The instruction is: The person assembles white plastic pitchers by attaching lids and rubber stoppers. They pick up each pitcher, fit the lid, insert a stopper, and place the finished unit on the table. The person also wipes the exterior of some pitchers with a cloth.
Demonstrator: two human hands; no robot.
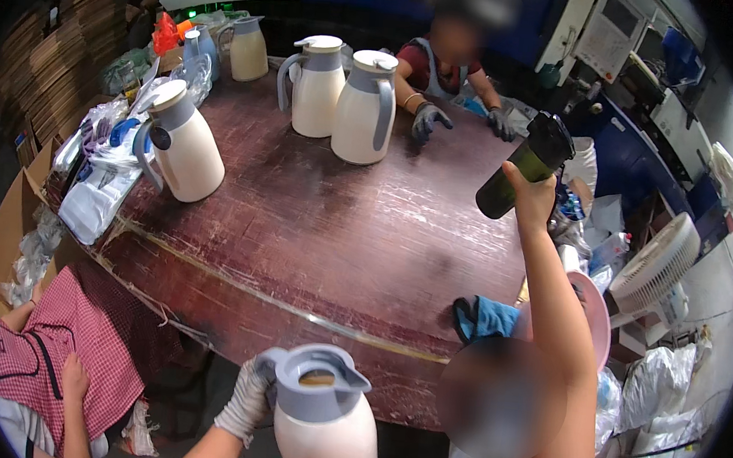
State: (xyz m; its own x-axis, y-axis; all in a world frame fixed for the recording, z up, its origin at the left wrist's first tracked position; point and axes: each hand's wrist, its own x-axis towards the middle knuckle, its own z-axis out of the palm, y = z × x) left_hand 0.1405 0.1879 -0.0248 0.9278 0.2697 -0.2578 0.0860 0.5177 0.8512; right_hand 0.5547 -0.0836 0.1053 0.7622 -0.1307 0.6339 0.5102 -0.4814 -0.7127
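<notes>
Cardboard sheets (48, 58) stood stacked at the far left, ribbed edges showing, and below them a person in a red checked apron (74, 339) sat by an open carton. Crinkled clear plastic bags (99, 178) lay heaped on the left rim of the surface (314, 233), a round top of dark reddish wood, scuffed and glossy, with a pale band along its near edge.

Cream jugs with grey plastic lids and curved handles stood on that wood: one jug (182, 141) near the bags, a smaller one (247, 47) at the back, and a pair (342, 98) close together toward the far side.

At the near edge, low in view, the wearer's left hand (250, 396), in a knitted light glove, had its fingers wrapped round the grey handle of the near jug (322, 415). That jug was rounded and cream-bodied, its broad grey lid open at the centre, held just short of the rim.

Across the surface a seated person rested two dark-gloved hands (461, 120) on the wood.

Further right, a crumpled blue cloth (484, 317) lay on the near rim. Above it the right hand (531, 195), bare, was raised on a lifted forearm, fingers closed round a dark green translucent bottle (522, 168) with a black cap, tilted over the right edge. A white fan (652, 269) with a round wire grille stood beyond, among pale plastic sacks (662, 407).
</notes>
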